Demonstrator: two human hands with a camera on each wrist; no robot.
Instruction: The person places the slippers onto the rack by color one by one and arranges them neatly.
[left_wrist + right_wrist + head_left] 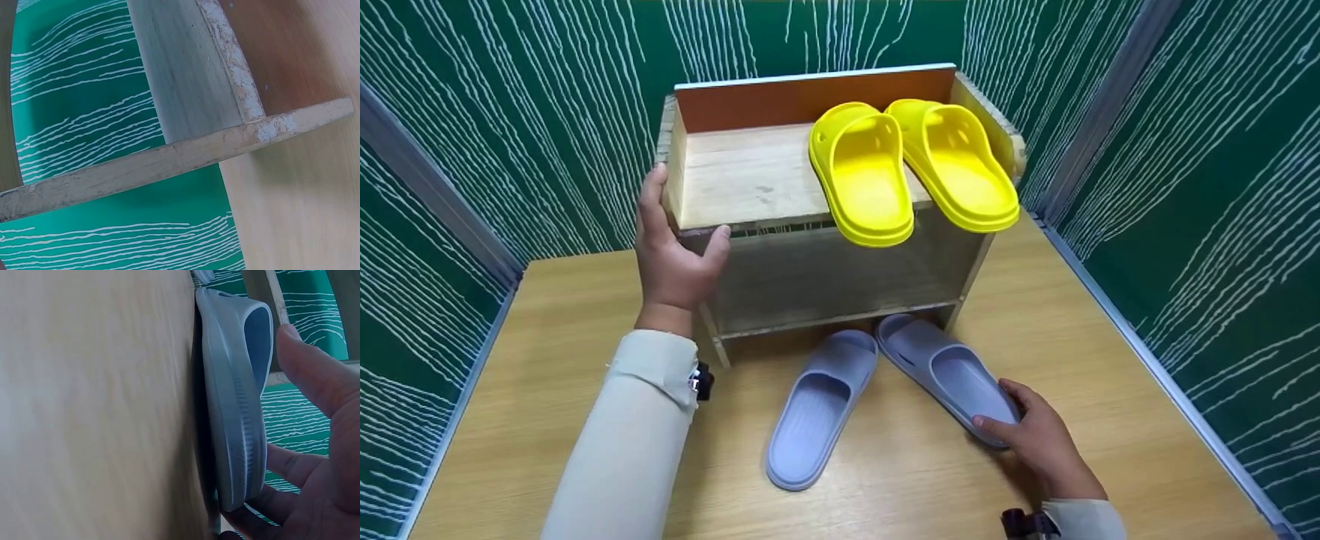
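Near your R side on the pale wood-grain tabletop [1095,360], the lavender-grey backless plastic slipper [960,375] has its heel in your R hand [1046,442]: hand part-curled, thumb at the L rim, fingers round the opp. side & heel end. R wrist view shows a dark gap btwn sole & table. Toe pts away from you, by the foot of the two-tier wooden rack w/ red-brown back board [750,169]. Matching lavender-grey slipper [814,427] lies to its L, toes close, heels well apart. Your L hand [679,270] is spread wide against the rack's L side, thumb straight by the front edge. Bright-yellow foam slippers [870,180] sit up top on the R, heels past the edge.
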